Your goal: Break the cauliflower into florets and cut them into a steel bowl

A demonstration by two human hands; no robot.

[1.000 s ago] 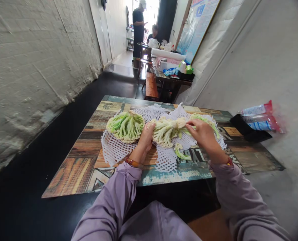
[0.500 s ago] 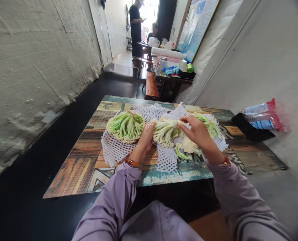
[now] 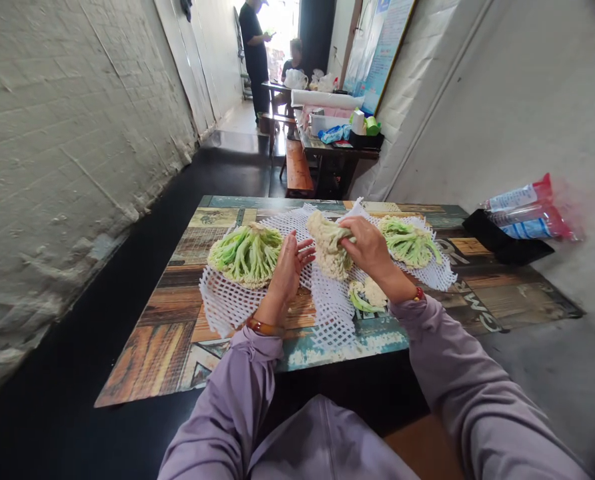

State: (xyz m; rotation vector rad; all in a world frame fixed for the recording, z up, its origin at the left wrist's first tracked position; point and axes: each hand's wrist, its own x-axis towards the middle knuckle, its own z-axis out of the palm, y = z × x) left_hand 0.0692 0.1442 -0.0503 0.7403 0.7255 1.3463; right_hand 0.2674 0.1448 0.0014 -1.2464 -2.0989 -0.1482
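My right hand [image 3: 370, 250] grips a cauliflower [image 3: 330, 247] by its stem side, tilted so the pale florets face left. Just left of it, my left hand [image 3: 291, 263] is open, fingers spread, apart from the held piece. A large cauliflower [image 3: 247, 257] with green stalks upward lies on white foam netting [image 3: 232, 300] at the left. To the right, another cauliflower [image 3: 407, 241] rests on its own netting [image 3: 442, 270]. Small cauliflower pieces [image 3: 367, 295] lie near the front, below my right hand. More netting [image 3: 332, 313] spreads under the held cauliflower.
The patterned wooden table [image 3: 152, 320] carries all this. A black box [image 3: 502, 243] with red-capped plastic packs [image 3: 522, 207] stands at its right end by the wall. Beyond are a bench [image 3: 298, 167], a second table with tissue packs [image 3: 333, 135], and two people near the doorway.
My left hand has let go of the middle cauliflower and opened. My right hand has turned and lifted the cauliflower so its florets face left. The view has shifted slightly.
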